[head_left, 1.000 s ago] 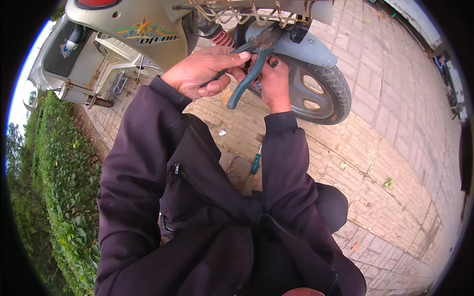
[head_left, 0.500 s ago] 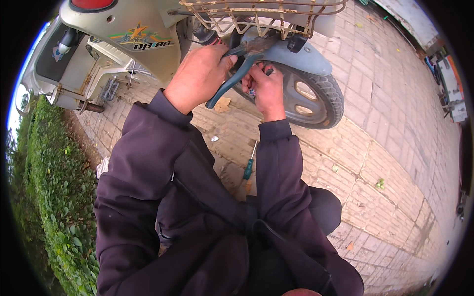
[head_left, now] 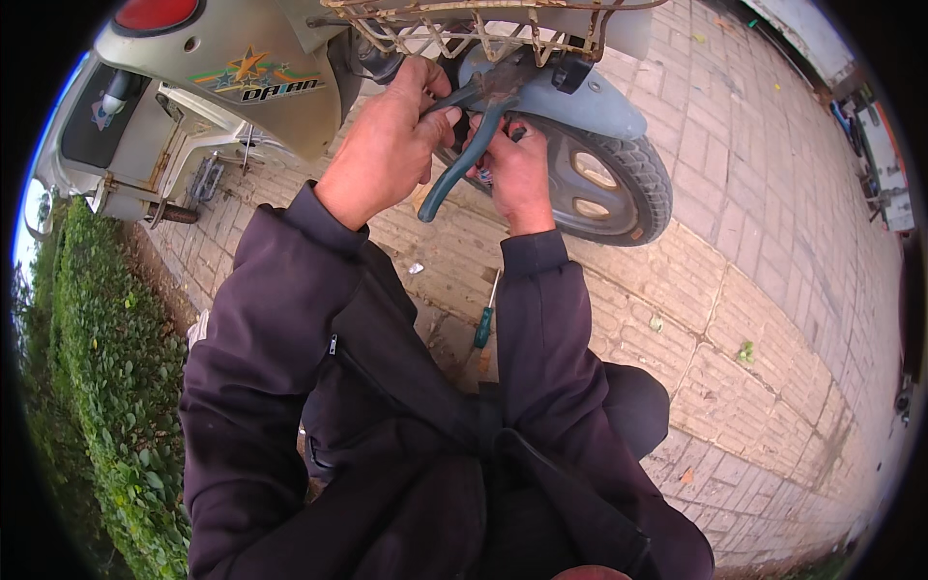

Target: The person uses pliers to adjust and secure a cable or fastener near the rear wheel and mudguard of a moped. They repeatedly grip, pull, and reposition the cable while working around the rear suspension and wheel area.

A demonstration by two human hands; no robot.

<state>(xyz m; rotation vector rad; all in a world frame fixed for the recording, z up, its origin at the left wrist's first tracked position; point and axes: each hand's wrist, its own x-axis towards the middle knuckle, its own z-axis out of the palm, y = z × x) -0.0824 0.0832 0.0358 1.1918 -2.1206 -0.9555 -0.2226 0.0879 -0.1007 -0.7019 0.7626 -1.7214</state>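
My left hand [head_left: 387, 145] grips a pair of pliers with teal handles [head_left: 464, 159]; their jaws reach up under the wire basket [head_left: 464, 24] of a scooter. My right hand [head_left: 517, 169] is just right of the pliers, fingers curled on a small part beside the rear wheel [head_left: 604, 184]; what it holds is hidden. Both hands work below the grey mudguard [head_left: 590, 97]. A green-handled screwdriver [head_left: 483, 324] lies on the paving between my forearms.
The scooter's beige body [head_left: 232, 77] with a red tail light [head_left: 155, 12] fills the upper left. A green hedge [head_left: 106, 387] runs along the left. Brick paving [head_left: 754, 290] spreads to the right, with small leaves on it.
Both hands and the pliers have shifted slightly in view as the head moved; the pliers' handles now hang lower between the hands. The grip looks unchanged.
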